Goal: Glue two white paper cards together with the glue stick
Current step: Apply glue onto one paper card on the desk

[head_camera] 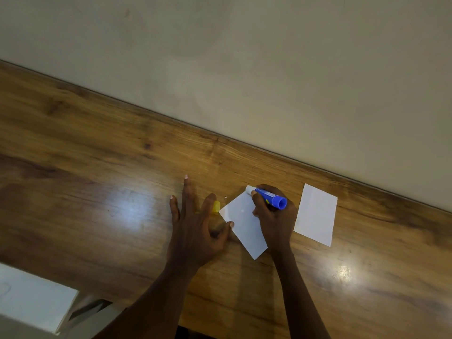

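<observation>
The right hand [275, 216] was clenched around a blue plastic glue stick [269, 197], its white tip pressed at the far corner of a white rectangular paper card [242, 223] that lay turned at an angle on the table. The left hand [195, 228] lay released and flat, fingers spread on the wood, with the thumb tip touching the near left edge of that card, pinning it in place. Just past the left index finger sat a small yellow plastic cap [216, 206], partly hidden by the finger. To the right of the gluing hand, apart from the first card, a second white rectangular paper card [316, 214] lay flat. Both cards rested on a glossy brown wood-grain tabletop [97, 192] that ran up to a plain beige wall [244, 57]. A white boxy object [31, 299] showed at the lower left corner.
</observation>
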A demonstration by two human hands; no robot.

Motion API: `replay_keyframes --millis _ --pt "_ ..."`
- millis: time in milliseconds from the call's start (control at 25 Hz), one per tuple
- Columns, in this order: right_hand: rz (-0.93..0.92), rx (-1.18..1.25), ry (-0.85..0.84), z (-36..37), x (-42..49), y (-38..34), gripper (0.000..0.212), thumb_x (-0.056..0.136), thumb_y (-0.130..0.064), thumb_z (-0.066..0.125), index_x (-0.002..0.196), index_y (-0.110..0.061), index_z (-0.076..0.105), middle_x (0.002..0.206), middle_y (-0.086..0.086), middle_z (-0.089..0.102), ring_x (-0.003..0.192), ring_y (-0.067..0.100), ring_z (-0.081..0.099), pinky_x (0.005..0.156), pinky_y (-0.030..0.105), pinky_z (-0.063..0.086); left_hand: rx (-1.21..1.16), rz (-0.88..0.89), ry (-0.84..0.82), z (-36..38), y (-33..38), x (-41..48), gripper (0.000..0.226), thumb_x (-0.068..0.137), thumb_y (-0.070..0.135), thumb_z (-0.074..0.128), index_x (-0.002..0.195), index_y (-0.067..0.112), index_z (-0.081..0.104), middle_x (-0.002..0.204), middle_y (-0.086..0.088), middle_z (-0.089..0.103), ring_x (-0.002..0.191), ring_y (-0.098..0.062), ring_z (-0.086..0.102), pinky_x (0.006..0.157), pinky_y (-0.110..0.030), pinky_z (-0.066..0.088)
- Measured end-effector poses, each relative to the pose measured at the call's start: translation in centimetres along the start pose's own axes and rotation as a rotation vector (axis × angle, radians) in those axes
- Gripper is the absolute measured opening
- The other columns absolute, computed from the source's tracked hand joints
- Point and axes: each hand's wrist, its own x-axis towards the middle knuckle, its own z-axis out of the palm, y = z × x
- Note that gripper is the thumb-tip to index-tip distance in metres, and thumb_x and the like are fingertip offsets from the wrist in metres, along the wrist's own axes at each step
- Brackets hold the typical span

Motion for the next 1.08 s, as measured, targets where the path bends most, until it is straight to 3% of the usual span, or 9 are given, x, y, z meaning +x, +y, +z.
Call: replay_keyframes --millis 120,240,320,440,560,720,840,920,1080 --pt "-0.14 -0.071 0.138 -0.1 -2.2 -0.5 0.032 0.077 -0.003 0.064 0.108 0.001 0.059 0.082 0.011 0.066 0.061 0.009 0.056 0.065 0.001 0.044 0.009 0.003 -0.009 0.1 0.0 0.0 0.064 0.069 0.057 0.055 0.118 0.017 0.047 0.151 -0.027 0.014 0.139 -0.038 0.013 0.107 -0.055 0.007" --pt "-0.234 -0.452 0.15 0.6 -5.4 0.0 0.043 0.06 -0.003 0.078 0.101 -0.001 0.063 0.088 0.022 0.072 0.071 0.034 0.067 0.075 0.05 0.053 0.01 0.0 -0.03 0.0 -0.1 0.0 0.064 0.073 0.056 0.055 0.121 0.017 0.046 0.152 -0.025 0.008 0.141 -0.036 0.009 0.109 -0.051 0.001" --pt "-0.219 -0.575 0.057 1.2 -6.7 0.7 0.053 0.053 0.0 0.082 0.102 -0.004 0.062 0.101 0.022 0.069 0.089 0.04 0.065 0.081 0.061 0.047 -0.006 -0.005 -0.024 -0.3 0.0 -0.1 0.062 0.078 0.06 0.045 0.121 0.015 0.047 0.152 -0.025 0.009 0.141 -0.035 0.009 0.109 -0.05 0.001" --pt "-0.056 -0.423 -0.224 0.8 -5.7 0.7 0.056 0.069 0.006 0.069 0.119 -0.012 0.052 0.136 0.016 0.047 0.127 0.036 0.04 0.107 0.056 0.031 -0.03 -0.005 -0.013 -0.7 0.4 -0.1 0.076 0.081 0.069 0.016 0.119 0.013 0.051 0.15 -0.026 0.015 0.14 -0.037 0.014 0.108 -0.052 0.004" --pt "-0.16 -0.459 -0.533 -1.3 -2.6 0.8 0.056 0.075 -0.002 0.066 0.122 -0.023 0.044 0.143 0.007 0.038 0.135 0.026 0.027 0.114 0.042 0.004 -0.019 -0.018 -0.019 -0.7 0.5 0.0 0.069 0.081 0.063 0.026 0.121 0.013 0.051 0.15 -0.026 0.016 0.139 -0.039 0.017 0.108 -0.053 0.006" --pt "-0.212 -0.445 -0.775 -3.2 1.0 -0.8 0.048 0.076 -0.007 0.066 0.116 -0.023 0.046 0.136 0.008 0.045 0.126 0.027 0.04 0.111 0.041 0.027 -0.009 -0.014 0.017 -0.4 0.5 0.0 0.053 0.078 0.047 0.049 0.118 0.012 0.052 0.148 -0.028 0.022 0.137 -0.041 0.022 0.107 -0.053 0.007" --pt "-0.273 -0.434 -0.738 -3.0 0.8 -1.1 0.045 0.075 -0.005 0.066 0.115 -0.017 0.049 0.131 0.011 0.051 0.121 0.027 0.046 0.111 0.04 0.026 -0.009 -0.011 0.029 -0.2 0.4 0.0 0.054 0.076 0.047 0.052 0.118 0.013 0.051 0.149 -0.027 0.021 0.137 -0.041 0.021 0.107 -0.054 0.008" --pt "-0.311 -0.332 -0.536 -2.1 -0.8 -1.2 0.04 0.075 -0.016 0.066 0.113 -0.016 0.053 0.12 0.009 0.06 0.111 0.021 0.054 0.109 0.043 0.027 -0.011 -0.007 0.009 -0.2 0.3 0.0 0.057 0.076 0.051 0.052 0.12 0.015 0.048 0.151 -0.026 0.017 0.14 -0.038 0.015 0.108 -0.053 0.006" --pt "-0.005 0.345 -0.298 0.0 -2.6 -1.7 0.039 0.074 -0.022 0.05 0.112 -0.023 0.046 0.102 0.009 0.063 0.072 0.004 0.063 0.069 0.02 0.054 -0.012 0.003 0.01 0.0 0.1 0.1 0.06 0.074 0.053 0.055 0.12 0.016 0.046 0.152 -0.025 0.012 0.141 -0.036 0.01 0.108 -0.052 0.003"
